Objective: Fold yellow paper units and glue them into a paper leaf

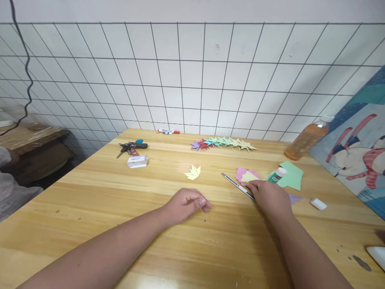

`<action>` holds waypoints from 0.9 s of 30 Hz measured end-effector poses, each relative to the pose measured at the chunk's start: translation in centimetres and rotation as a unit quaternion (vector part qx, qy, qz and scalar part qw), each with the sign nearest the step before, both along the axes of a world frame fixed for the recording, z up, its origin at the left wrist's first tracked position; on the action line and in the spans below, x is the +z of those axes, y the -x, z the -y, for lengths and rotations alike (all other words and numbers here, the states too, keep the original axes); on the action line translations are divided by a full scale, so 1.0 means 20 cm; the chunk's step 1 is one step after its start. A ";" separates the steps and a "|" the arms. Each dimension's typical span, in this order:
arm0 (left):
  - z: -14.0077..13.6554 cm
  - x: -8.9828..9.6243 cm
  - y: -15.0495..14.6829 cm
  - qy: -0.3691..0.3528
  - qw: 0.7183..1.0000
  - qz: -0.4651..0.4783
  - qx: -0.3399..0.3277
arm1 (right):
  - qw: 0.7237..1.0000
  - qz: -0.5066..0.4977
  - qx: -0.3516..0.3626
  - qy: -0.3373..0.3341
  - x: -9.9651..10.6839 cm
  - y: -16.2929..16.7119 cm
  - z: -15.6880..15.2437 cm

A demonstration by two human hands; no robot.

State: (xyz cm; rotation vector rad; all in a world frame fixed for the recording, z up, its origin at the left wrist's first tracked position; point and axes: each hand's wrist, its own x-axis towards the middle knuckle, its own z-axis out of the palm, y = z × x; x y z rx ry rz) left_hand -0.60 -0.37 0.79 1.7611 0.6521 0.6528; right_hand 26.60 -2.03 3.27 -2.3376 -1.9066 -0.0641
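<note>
My right hand (272,200) reaches across the table, its fingertips pinched on the edge of a pale yellow piece of paper (249,177). That paper lies over pink pieces of paper (240,173). A slim utility knife (235,184) lies just left of the fingers and runs partly behind the hand. Beyond the knuckles is a glue stick (277,175) with a white cap. My left hand (186,205) rests on the wood, fingers loosely curled together with nothing visible in them. Above it sits a folded pale yellow paper piece (193,172) with pointed tips.
Along the back lies a row of folded paper pieces (222,142) in several colours. Green paper (291,176), purple paper (294,198), an eraser (318,204) and a bottle (306,138) are at right. Keys (132,147), a small white box (137,161) and a marker (169,131) are at left.
</note>
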 end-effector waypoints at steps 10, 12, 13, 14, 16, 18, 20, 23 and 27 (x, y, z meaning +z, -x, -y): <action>-0.01 0.00 -0.04 0.486 0.848 0.213 -0.008 | 0.836 -0.094 0.490 -0.231 0.00 0.33 0.15; -0.01 -0.01 -0.04 0.439 0.869 0.226 0.042 | 0.835 -0.119 0.492 -0.214 -0.02 0.36 0.15; -0.01 -0.02 -0.04 0.411 0.882 0.221 0.060 | 0.839 -0.138 0.483 -0.208 -0.03 0.36 0.14; -0.01 -0.02 -0.05 0.385 0.897 0.207 0.070 | 0.845 -0.161 0.469 -0.202 -0.03 0.36 0.13; 0.01 -0.03 -0.06 0.333 0.924 0.172 0.072 | 0.861 -0.219 0.418 -0.188 -0.05 0.36 0.12; 0.02 -0.03 -0.07 0.291 0.946 0.130 0.064 | 0.878 -0.295 0.343 -0.156 -0.06 0.36 0.10; 0.02 -0.04 -0.07 0.265 0.957 0.104 0.062 | 0.878 -0.383 0.274 -0.093 -0.08 0.37 0.09; 0.02 -0.04 -0.07 0.261 0.959 0.102 0.043 | 0.864 -0.456 0.215 -0.016 -0.10 0.40 0.09; 0.02 -0.04 -0.08 0.215 0.973 0.081 0.015 | 0.885 -0.429 0.180 -0.018 -0.12 0.41 0.09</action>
